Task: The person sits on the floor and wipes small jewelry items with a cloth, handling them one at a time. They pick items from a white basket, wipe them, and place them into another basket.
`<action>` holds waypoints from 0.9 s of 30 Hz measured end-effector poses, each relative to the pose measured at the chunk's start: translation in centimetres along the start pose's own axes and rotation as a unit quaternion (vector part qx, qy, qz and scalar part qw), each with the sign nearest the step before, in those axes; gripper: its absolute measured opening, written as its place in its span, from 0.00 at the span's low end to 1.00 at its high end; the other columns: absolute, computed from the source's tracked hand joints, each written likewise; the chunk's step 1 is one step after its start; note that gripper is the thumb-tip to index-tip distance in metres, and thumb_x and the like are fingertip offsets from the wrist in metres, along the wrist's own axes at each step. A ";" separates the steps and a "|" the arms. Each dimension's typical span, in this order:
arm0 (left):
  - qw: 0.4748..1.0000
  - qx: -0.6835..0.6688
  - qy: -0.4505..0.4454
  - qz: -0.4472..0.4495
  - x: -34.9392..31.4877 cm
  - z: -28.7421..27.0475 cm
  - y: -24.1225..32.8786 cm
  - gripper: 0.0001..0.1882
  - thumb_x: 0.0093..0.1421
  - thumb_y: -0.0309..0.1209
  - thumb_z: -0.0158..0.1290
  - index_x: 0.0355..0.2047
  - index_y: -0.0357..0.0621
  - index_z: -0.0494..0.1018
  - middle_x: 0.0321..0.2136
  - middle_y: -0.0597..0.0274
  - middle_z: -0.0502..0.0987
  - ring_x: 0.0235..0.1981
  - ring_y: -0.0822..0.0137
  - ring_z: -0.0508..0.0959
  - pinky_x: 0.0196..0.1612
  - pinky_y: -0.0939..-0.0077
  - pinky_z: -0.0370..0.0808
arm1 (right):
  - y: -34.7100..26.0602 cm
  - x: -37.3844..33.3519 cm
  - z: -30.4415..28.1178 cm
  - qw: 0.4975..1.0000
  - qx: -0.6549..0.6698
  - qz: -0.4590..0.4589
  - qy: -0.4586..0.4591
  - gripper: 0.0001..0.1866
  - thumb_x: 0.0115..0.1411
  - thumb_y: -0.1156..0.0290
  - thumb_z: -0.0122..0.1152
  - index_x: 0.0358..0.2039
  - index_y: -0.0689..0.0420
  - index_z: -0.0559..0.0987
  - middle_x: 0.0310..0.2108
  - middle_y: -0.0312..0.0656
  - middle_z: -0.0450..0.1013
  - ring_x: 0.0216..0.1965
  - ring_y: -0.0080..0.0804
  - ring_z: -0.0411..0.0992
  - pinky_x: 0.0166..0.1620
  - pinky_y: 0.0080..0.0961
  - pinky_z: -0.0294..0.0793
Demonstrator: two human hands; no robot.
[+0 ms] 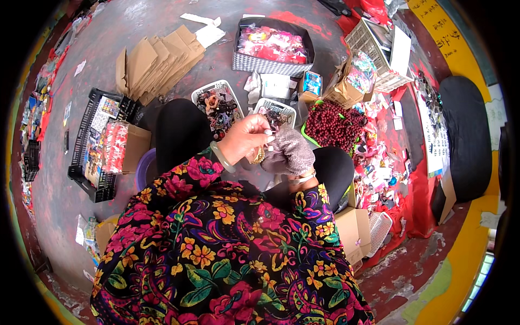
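My left hand [242, 141] is raised over my lap, with a pale bangle on its wrist. Its thumb and fingers are pinched together beside a fuzzy grey-brown cloth piece [290, 151]; what lies in the pinch is too small to make out. That cloth covers my right hand like a glove or mitten, so only the wrist [301, 177] with its bracelet shows and the fingers are hidden. A gold-coloured trinket [257, 156] shows just below my left fingers. Beyond my hands are a white basket [293, 120] and a larger white basket [239, 111] holding small dark and coloured accessories.
Dark red beads [336, 123] fill a green-edged tray at right. Farther off stand a checked fabric box [271, 67] of pink packets and flattened cardboard [157, 62]. A black crate [81, 138] is at left, a cardboard box [352, 230] near my right side.
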State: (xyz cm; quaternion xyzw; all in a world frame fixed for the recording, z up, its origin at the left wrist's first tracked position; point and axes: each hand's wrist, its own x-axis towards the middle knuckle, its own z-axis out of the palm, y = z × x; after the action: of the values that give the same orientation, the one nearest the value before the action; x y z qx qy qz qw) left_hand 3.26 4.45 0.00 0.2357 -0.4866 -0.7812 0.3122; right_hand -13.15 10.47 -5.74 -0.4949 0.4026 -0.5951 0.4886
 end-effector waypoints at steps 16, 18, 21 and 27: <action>0.978 -0.122 -0.042 -0.164 -0.5 0.9 0.7 0.08 0.54 0.23 0.49 0.35 0.37 0.65 0.28 0.57 0.72 0.25 0.72 0.74 0.26 0.84 0.70 | -2.7 0.1 1.1 0.989 -0.049 0.128 0.055 0.04 0.50 0.74 0.53 0.27 0.59 0.72 0.22 0.37 0.69 0.23 0.24 0.67 0.26 0.21 0.66; 0.973 -0.136 -0.035 -0.181 -0.5 0.8 0.5 0.09 0.53 0.23 0.49 0.35 0.37 0.65 0.27 0.58 0.72 0.23 0.72 0.73 0.26 0.84 0.70 | -2.0 0.7 0.4 0.964 -0.239 0.113 0.005 0.04 0.52 0.73 0.51 0.27 0.59 0.71 0.22 0.37 0.69 0.23 0.24 0.66 0.26 0.21 0.66; 0.969 -0.142 -0.027 -0.201 -0.2 0.7 0.2 0.09 0.53 0.24 0.49 0.36 0.36 0.67 0.25 0.60 0.72 0.21 0.75 0.72 0.24 0.84 0.70 | -0.5 0.9 0.1 0.984 0.019 0.130 0.120 0.04 0.52 0.73 0.51 0.28 0.59 0.71 0.23 0.40 0.69 0.23 0.26 0.67 0.27 0.22 0.67; 0.965 -0.174 0.001 -0.196 -0.6 -0.3 0.3 0.07 0.56 0.28 0.50 0.33 0.35 0.71 0.21 0.65 0.72 0.18 0.77 0.69 0.20 0.83 0.68 | -3.3 0.7 1.0 0.913 -0.387 -0.118 0.039 0.06 0.49 0.76 0.54 0.30 0.59 0.71 0.28 0.42 0.67 0.31 0.32 0.68 0.33 0.25 0.67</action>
State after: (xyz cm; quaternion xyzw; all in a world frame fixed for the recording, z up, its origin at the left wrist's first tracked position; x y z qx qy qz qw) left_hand 3.95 4.57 0.15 0.2691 -0.2869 -0.8997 0.1894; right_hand -12.78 10.48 -2.22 -0.6656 0.5590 -0.4650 0.1685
